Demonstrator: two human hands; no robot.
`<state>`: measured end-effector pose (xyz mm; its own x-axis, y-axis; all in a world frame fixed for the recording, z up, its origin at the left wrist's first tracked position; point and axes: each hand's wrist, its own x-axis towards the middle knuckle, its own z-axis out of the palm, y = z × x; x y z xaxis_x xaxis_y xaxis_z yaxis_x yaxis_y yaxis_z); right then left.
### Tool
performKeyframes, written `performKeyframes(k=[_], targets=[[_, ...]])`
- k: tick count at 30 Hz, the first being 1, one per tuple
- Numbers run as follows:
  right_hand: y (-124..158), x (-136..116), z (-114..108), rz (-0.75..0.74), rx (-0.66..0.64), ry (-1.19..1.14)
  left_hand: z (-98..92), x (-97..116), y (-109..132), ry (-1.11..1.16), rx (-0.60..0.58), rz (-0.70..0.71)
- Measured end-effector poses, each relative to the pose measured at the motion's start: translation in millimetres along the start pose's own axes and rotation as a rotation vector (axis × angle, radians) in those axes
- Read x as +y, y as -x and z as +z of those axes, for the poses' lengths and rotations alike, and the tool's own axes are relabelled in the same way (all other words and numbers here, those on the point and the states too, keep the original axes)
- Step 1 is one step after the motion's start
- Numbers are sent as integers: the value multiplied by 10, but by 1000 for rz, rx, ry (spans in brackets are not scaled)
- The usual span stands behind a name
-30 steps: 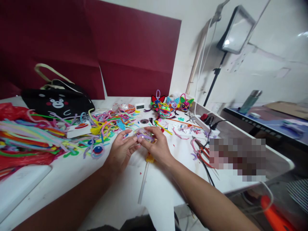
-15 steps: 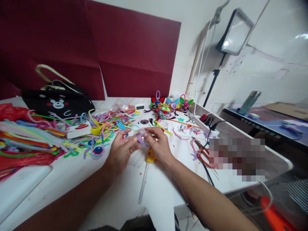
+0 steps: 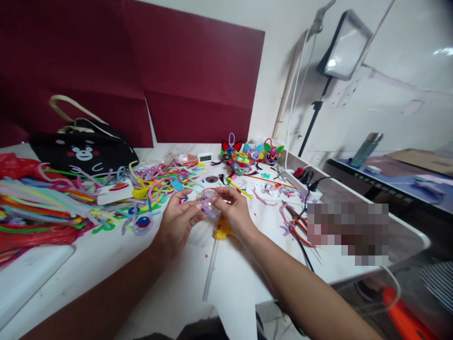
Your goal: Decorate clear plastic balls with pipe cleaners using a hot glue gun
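Between my two hands is a small clear plastic piece (image 3: 209, 194) with a bent purple pipe cleaner (image 3: 209, 208) on it. My left hand (image 3: 180, 215) is closed, its thumb and fingers pinching the left side of the piece. From the other side, my right hand (image 3: 233, 210) grips it with the thumb on the near face and the fingers behind. Just under my right hand lies a yellow glue gun (image 3: 221, 233), partly covered, with a clear glue stick (image 3: 210, 274) pointing toward me. Another clear piece with a blue-and-red eye (image 3: 143, 221) lies to the left.
Loose pipe cleaners (image 3: 42, 200) heap up on the left beside a black bag (image 3: 102, 153). Several colourful cat-like ornaments (image 3: 242, 160) stand at the back by a small digital clock (image 3: 204, 158). Orange-handled pliers (image 3: 300, 226), cables and a power strip (image 3: 313, 191) lie right.
The clear piece is tilted slightly differently between my fingers, with the purple pipe cleaner now showing more plainly. Both hands keep nearly the same place and grip.
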<state>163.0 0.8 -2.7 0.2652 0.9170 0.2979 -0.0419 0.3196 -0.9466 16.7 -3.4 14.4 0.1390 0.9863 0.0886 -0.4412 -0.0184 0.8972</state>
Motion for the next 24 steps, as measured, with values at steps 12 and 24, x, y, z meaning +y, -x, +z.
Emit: performKeyframes(k=[12,24], targets=[[-19,30,62,70,-12,-30,23,26,10,-5,28,17],[7,-19,69,51,0,-61,24,13,13,-50,-14,38]])
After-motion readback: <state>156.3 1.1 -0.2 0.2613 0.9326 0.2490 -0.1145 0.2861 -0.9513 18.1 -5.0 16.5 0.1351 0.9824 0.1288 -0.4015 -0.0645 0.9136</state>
